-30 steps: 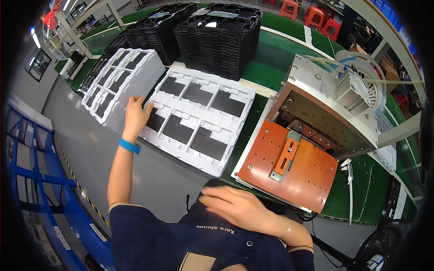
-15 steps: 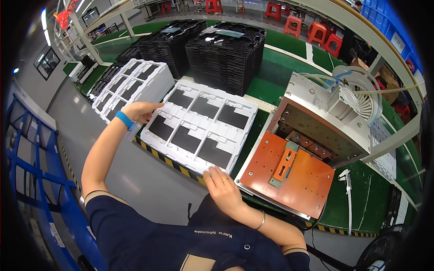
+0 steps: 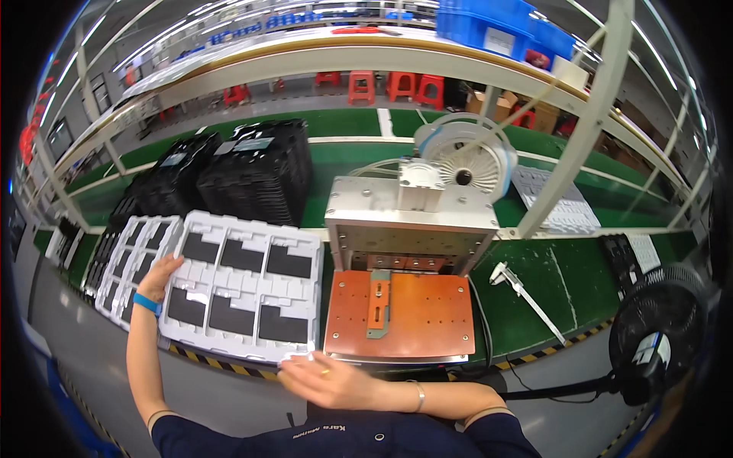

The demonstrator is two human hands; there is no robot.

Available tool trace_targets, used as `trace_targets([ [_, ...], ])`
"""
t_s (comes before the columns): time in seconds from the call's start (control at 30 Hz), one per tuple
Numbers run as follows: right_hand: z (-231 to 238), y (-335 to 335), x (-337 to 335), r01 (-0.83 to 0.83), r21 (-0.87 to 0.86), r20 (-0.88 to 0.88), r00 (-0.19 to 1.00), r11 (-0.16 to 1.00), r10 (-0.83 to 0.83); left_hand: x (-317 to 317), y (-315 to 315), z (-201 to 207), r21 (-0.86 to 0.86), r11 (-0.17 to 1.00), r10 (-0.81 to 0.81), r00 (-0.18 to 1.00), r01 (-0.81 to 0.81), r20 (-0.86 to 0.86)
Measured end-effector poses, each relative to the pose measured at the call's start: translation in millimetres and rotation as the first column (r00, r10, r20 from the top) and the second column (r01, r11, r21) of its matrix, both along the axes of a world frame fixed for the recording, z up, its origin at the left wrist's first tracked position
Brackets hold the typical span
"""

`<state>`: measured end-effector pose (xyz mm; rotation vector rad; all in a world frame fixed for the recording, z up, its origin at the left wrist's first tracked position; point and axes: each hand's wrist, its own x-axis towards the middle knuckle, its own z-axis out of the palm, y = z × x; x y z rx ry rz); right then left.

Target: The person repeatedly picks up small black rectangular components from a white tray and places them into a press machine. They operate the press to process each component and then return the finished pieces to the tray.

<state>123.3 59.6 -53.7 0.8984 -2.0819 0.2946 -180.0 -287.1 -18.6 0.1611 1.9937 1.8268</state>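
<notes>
White tray (image 3: 246,287) holding six dark sheets (image 3: 230,314), left fingers (image 3: 172,264) half-open at rim, right fingers (image 3: 295,372) loosely bent, both holds unclear

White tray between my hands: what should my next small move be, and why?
I'd probably keep it level and gently steady it: your left hand is at the left edge of the white tray, your right hand is by its near right corner, and dark sheets lie in all six compartments, so a jolt might shift them.

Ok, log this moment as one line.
left hand: at white tray, left edge; right hand: at tray's near right corner; dark sheets: in tray; machine: right of tray
</notes>
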Motion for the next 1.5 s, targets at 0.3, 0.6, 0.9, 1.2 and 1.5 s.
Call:
trace_targets([
  [0.3,28.7,76.5,39.8,0.351,-0.282,0.180,0.933,0.893,-0.310,70.7,-139.5,58.5,0.234,0.882,0.420,0.907,-0.409,0.004],
  [0.6,31.5,70.7,27.3,0.327,-0.284,0.233,0.935,0.901,-0.266,38.4,-283.2,-8.3,0.455,0.599,0.750,0.661,-0.659,-0.029],
  [0.9,37.1,73.7,29.5,0.360,-0.237,0.319,0.906,0.903,-0.278,59.3,-172.8,15.5,-0.489,-0.270,0.377,0.376,-0.829,-0.846],
  [1.2,100.3,78.1,3.3,0.215,-0.211,0.618,0.785,0.953,-0.041,108.1,-96.1,-26.4,-0.597,0.281,-0.066,0.605,-0.752,-0.793],
  [1.5,56.6,28.8,-160.7,0.222,0.387,0.650,0.623,0.895,-0.436,79.0,45.6,11.5,-0.456,0.729,-0.337,0.312,-0.510,-0.888],
])
